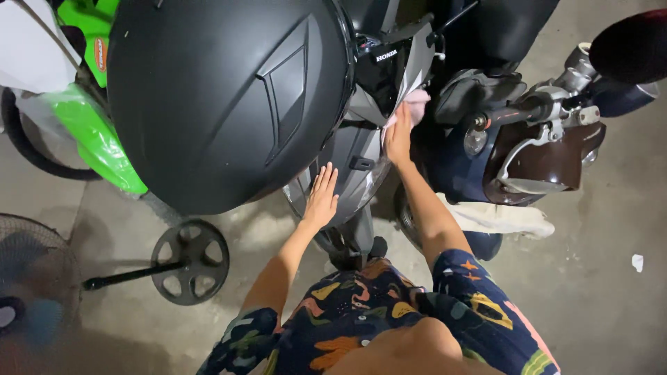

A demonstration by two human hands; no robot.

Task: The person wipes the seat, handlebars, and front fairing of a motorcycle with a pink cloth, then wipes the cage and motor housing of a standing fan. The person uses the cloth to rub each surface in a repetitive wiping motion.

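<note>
Your right hand (399,136) presses a pink cloth (415,105) against the grey scooter panel (351,149), fingers closed on it; your left hand (322,196) rests flat, fingers spread. Wiping looks midway.

We note helmet (229,97) far left above scooter panel (354,163); cloth (415,105) on panel's right; handlebar (528,111) farther right; wheel (190,262) near left on floor (597,305).

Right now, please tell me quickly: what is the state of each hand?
Left hand: open, flat on the grey scooter panel, holding nothing.
Right hand: pressing a pink cloth against the panel.
</note>
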